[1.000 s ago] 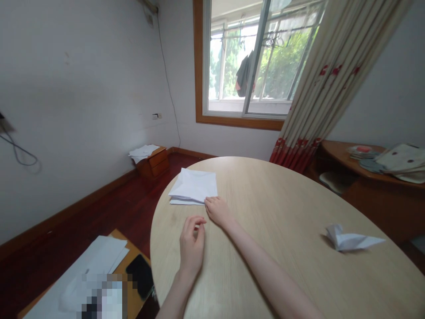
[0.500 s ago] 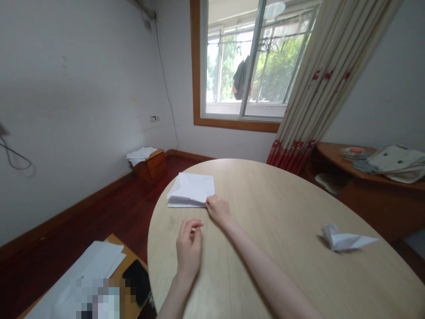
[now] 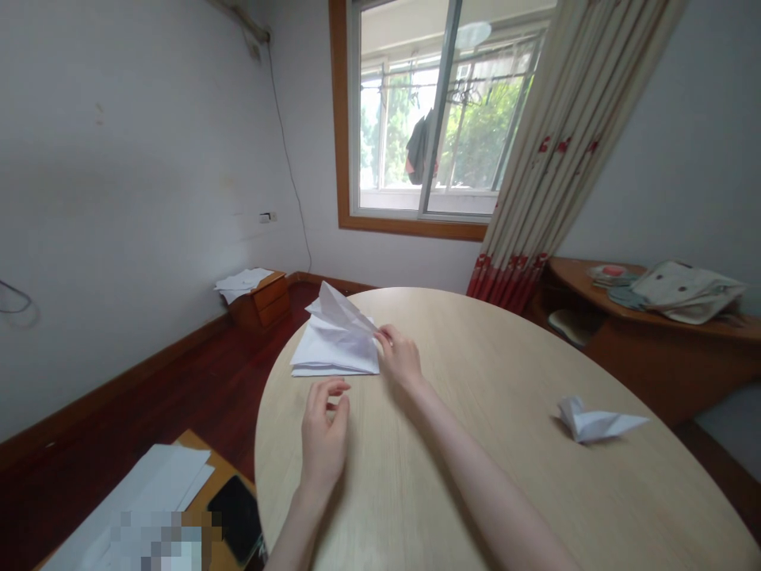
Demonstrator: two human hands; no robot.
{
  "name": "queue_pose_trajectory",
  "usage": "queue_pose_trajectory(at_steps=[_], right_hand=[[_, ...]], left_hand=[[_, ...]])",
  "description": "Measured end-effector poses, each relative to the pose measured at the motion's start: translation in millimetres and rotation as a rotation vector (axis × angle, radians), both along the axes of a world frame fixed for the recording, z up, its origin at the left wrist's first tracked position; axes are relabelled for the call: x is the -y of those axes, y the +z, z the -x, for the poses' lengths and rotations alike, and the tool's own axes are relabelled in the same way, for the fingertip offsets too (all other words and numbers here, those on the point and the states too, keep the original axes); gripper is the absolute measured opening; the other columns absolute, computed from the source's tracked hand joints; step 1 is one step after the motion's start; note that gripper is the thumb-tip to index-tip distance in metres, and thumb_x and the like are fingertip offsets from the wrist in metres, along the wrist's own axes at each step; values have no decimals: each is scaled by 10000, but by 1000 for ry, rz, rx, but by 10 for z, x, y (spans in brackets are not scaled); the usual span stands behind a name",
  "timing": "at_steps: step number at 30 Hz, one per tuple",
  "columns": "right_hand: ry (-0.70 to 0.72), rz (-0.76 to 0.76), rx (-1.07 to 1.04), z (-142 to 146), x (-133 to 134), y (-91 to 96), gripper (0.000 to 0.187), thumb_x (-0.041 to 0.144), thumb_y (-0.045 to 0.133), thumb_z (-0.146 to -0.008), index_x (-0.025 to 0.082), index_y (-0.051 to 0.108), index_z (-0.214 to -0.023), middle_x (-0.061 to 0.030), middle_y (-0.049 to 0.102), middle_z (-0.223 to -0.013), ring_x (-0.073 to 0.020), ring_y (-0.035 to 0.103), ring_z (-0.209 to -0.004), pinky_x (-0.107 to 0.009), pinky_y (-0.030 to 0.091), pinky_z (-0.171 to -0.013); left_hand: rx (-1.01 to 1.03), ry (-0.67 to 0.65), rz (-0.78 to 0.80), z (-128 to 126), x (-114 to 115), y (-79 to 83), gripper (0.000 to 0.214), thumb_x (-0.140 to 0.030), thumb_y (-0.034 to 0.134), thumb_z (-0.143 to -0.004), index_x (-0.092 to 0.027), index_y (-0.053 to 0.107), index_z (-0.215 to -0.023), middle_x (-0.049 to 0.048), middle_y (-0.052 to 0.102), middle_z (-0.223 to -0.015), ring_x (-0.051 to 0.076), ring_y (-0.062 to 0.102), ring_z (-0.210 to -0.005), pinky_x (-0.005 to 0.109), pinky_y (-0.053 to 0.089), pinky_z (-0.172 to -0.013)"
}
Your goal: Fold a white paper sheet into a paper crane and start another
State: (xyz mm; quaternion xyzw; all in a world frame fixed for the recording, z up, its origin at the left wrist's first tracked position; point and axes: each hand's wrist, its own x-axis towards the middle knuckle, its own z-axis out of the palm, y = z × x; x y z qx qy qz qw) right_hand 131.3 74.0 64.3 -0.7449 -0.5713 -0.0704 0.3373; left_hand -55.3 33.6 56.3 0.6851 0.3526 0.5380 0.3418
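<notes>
My right hand (image 3: 401, 354) pinches the near right corner of a white sheet of paper (image 3: 342, 311), which rises at a tilt over a stack of white paper (image 3: 333, 358). The stack lies flat at the left side of the round wooden table (image 3: 476, 365). Just in front of the stack, my left hand (image 3: 324, 424) rests with curled fingers apart from the thumb and nothing in between. A folded white paper figure (image 3: 598, 423), with a long pointed end, sits on the right part of the table.
Left of the table, a low wooden surface holds white sheets (image 3: 139, 492) and a black phone (image 3: 236, 517). A small drawer cabinet (image 3: 261, 305) with papers stands by the wall. On the right is a wooden desk (image 3: 630, 349) with a pale spotted cloth (image 3: 690, 289).
My right hand has lifted the sheet's near edge off the stack, moving slightly up and away. My left hand stays in front of the stack. The whole view has shifted a little.
</notes>
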Motion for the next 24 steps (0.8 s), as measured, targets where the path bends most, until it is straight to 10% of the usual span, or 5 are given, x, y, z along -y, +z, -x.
queue_pose_trajectory(at_steps=[9, 24], right_hand=[[78, -294, 75, -242, 686, 289, 280, 352, 395, -966, 215, 639, -977, -68, 736, -907, -204, 693, -797, -271, 488, -681], [219, -191, 486, 35, 2378, -178, 423, 53, 408, -835, 211, 598, -1178, -105, 712, -1066, -223, 684, -962, -307, 605, -739]], left_hand=[[76, 57, -43, 77, 0, 276, 143, -301, 510, -834, -200, 599, -881, 65, 596, -1010, 226, 578, -928, 293, 473, -705], [88, 11, -18, 188, 61, 266, 166, -358, 558, -837, -210, 611, -891, 45, 606, -983, 223, 570, -948, 289, 466, -753]])
